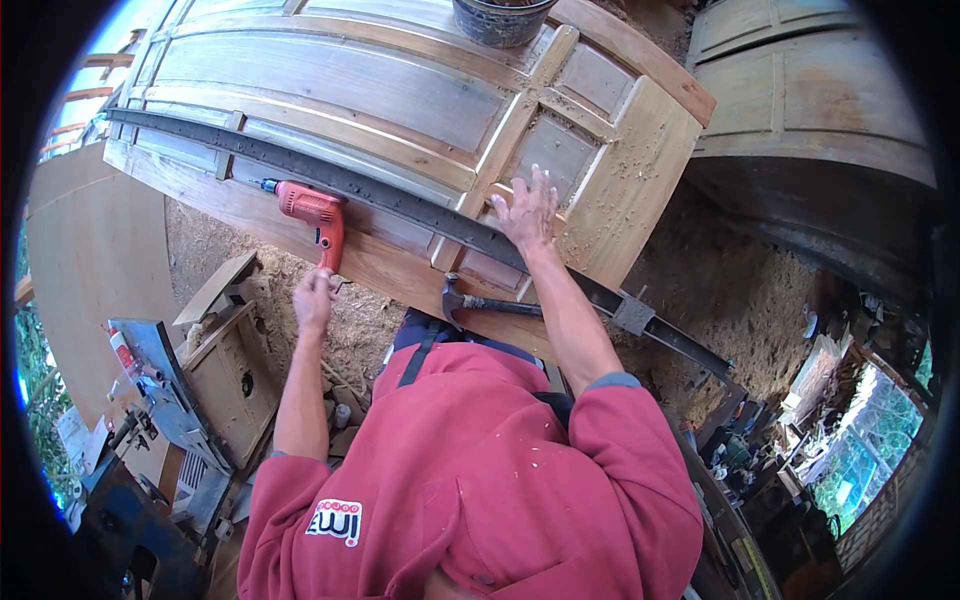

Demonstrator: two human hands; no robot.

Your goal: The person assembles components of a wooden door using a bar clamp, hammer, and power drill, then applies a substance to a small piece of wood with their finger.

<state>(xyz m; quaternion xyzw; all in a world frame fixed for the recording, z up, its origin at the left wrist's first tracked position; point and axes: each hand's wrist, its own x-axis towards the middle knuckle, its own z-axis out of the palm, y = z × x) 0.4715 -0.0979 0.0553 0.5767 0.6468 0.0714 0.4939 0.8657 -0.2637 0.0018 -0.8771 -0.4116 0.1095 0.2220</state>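
Note:
My left hand, fingers curled, is at the base of the red power drill's handle, by its cord; what it grips is unclear. The drill lies along the near edge of a panelled wooden door, its bit pointing left. My right hand is open, fingers spread, over the door's right-hand panels beside a long dark metal bar. That bar crosses the door, with a metal clamp piece near its right end. A hammer lies at the door's near edge below my right hand.
A dark bucket sits on the door's far side. More panelled wood stands at right. A plywood sheet, a small cabinet and stacked boards are at left, over a sawdust-covered floor. Clutter surrounds a window at lower right.

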